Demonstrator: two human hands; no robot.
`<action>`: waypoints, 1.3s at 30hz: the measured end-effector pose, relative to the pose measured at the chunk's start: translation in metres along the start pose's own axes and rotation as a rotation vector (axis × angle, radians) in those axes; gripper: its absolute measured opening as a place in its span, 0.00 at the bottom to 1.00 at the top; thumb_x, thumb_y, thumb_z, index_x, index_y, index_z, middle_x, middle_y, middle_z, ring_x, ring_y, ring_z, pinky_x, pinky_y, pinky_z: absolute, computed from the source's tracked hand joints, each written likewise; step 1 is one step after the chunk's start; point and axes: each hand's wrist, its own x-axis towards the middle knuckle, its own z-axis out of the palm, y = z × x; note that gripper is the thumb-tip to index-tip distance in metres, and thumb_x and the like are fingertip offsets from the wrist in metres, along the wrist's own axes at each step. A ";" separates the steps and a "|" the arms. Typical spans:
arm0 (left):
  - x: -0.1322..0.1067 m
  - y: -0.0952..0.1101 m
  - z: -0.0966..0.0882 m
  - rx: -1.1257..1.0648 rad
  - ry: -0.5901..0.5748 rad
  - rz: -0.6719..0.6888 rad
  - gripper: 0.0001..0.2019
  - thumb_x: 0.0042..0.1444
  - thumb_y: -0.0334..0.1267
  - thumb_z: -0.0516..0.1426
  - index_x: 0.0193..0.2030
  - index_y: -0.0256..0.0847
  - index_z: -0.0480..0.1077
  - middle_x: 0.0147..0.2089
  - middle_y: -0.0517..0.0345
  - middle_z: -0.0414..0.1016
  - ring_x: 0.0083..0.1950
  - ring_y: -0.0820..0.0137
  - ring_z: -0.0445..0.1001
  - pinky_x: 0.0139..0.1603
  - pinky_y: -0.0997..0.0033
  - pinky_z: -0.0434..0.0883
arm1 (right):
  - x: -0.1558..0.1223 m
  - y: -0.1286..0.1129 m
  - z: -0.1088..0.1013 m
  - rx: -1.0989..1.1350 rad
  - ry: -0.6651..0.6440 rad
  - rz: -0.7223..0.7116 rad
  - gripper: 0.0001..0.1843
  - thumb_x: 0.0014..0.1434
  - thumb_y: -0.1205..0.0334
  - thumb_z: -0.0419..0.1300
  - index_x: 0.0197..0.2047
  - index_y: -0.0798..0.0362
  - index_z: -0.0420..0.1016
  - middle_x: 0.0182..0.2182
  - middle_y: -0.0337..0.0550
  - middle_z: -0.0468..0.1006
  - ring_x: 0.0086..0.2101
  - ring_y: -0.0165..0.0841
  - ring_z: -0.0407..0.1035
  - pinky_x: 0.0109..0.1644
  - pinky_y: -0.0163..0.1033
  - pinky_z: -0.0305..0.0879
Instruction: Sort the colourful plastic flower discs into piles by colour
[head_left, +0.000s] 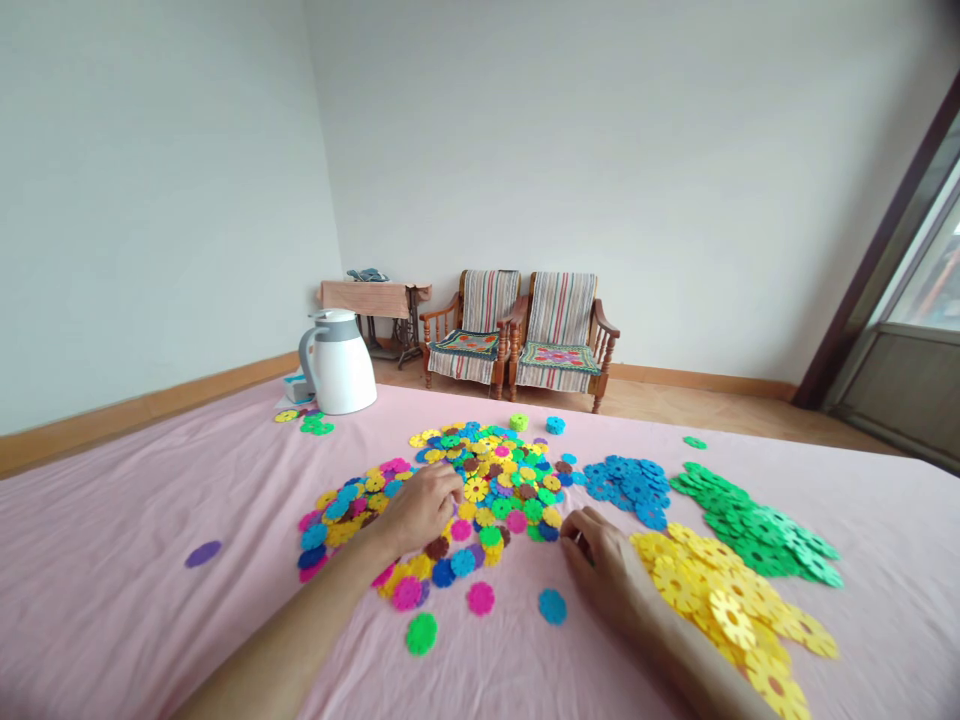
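My left hand (426,508) is over a mixed heap of round notched plastic discs (501,478) in many colours. Its fingers are bent down and closed at the left part of the heap, and their tips hide anything in them. To the right of the heap, my right hand (600,555) rests low over the cloth with curled fingers. Whatever its fingertips pinch, if anything, does not show. Beside this hand lie sorted piles: yellow discs (720,590), green discs (757,525) and blue discs (628,485).
A pink cloth (150,620) covers the table. A white thermos jug (343,365) stands at the back left. Loose discs lie about, including a purple disc (203,553) and a green disc (421,634). Beyond the table are two wooden armchairs (562,365).
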 end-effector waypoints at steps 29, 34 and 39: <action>0.007 -0.003 0.025 0.117 0.050 -0.121 0.26 0.58 0.48 0.52 0.60 0.35 0.60 0.60 0.44 0.64 0.61 0.58 0.62 0.61 0.57 0.58 | 0.000 0.003 0.003 -0.002 0.000 -0.008 0.08 0.58 0.65 0.47 0.29 0.51 0.65 0.28 0.40 0.68 0.29 0.30 0.65 0.31 0.33 0.56; 0.006 0.001 0.021 0.047 -0.001 -0.060 0.19 0.56 0.43 0.55 0.53 0.40 0.67 0.56 0.48 0.70 0.56 0.60 0.67 0.57 0.60 0.62 | 0.001 0.001 0.002 0.004 -0.007 0.001 0.09 0.58 0.65 0.46 0.29 0.51 0.64 0.28 0.40 0.68 0.29 0.30 0.65 0.31 0.33 0.56; 0.004 0.004 0.008 -0.020 -0.011 -0.100 0.02 0.49 0.35 0.58 0.31 0.41 0.71 0.33 0.58 0.73 0.37 0.68 0.71 0.39 0.70 0.66 | 0.001 0.000 0.001 -0.002 -0.008 -0.007 0.09 0.58 0.65 0.46 0.29 0.52 0.64 0.28 0.40 0.68 0.29 0.30 0.65 0.31 0.33 0.56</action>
